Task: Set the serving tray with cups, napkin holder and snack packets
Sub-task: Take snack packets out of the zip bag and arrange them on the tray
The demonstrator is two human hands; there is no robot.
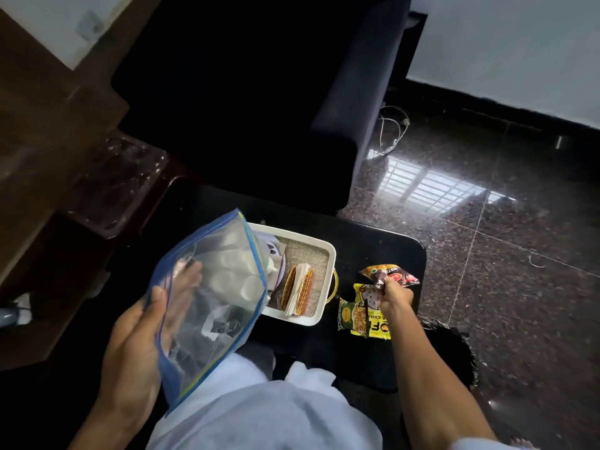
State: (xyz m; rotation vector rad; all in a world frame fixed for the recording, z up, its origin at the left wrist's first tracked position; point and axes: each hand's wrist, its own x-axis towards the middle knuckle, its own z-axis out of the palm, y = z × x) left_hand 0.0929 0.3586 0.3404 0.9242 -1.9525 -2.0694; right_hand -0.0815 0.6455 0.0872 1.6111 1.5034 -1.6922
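A white serving tray (328,254) with a burlap liner sits on a dark low table (383,241). Inside it stands a woven napkin holder (300,289) with white napkins. My left hand (143,323) holds a clear zip bag (224,287) with blue edges over the tray's left part; pale cups show through the plastic. Right of the tray, my right hand (394,295) grips a dark red snack packet (391,273) just above the table. A yellow packet (373,319) and a green packet (346,315) lie beneath that hand.
A dark sofa (246,102) stands behind the table. Polished granite floor (503,254) spreads to the right, with a white cable (391,128) near the sofa. Brown wooden furniture (48,151) fills the left side. My pale clothing (259,407) is at the bottom.
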